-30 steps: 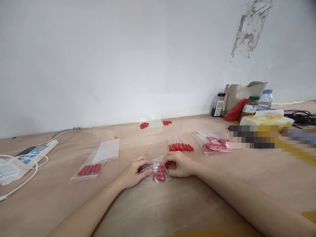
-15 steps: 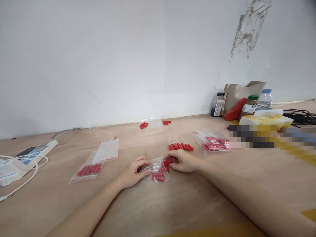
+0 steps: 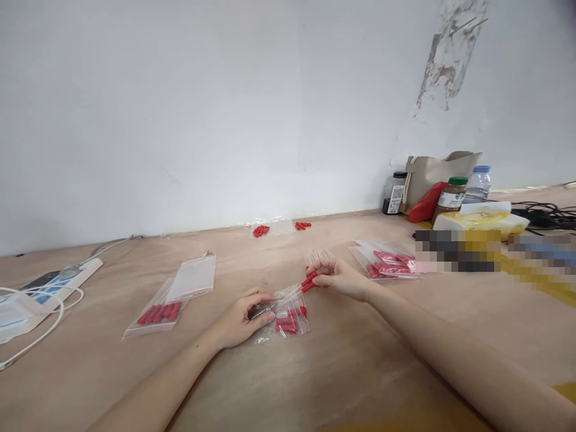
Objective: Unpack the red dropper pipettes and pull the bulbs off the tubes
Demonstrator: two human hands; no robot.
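Observation:
My left hand (image 3: 245, 317) pinches the mouth of a small clear zip bag (image 3: 283, 315) that lies on the wooden table and holds several red-tipped droppers. My right hand (image 3: 339, 277) is closed on a few red-tipped droppers (image 3: 308, 281), their red ends pointing at the bag's opening. Behind that hand lies the loose row of clear droppers (image 3: 320, 254), partly hidden by it.
Filled bags (image 3: 384, 261) lie to the right. A filled bag (image 3: 155, 313) and an unfilled one (image 3: 194, 276) lie to the left. Red caps (image 3: 261, 230) sit by the wall. A power strip with cables (image 3: 40, 294) is far left; bottles, a jar and a beige bag (image 3: 438, 174) far right.
My right hand has left the bag, moved back and right to the dropper row, and closed on a few droppers. My left hand has stayed on the bag.

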